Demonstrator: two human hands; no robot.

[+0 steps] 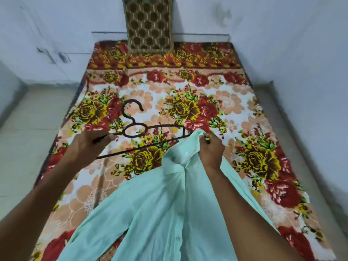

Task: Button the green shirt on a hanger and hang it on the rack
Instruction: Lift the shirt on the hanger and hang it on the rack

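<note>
In the head view, the left hand (pixel 90 146) closes its grip around the left end of a black hanger (pixel 148 132). The hook points away from the person, and the hanger is tilted above the bed (pixel 235 102). The right hand (pixel 211 149) pinches the light green shirt (pixel 160 204) near its collar, just to the right of the left grip. The right end of the hanger goes under the raised shirt edge. The shirt hangs down from this grip toward the person. A patterned pillow (pixel 148 25) stands far beyond both grips, against the wall.
</note>
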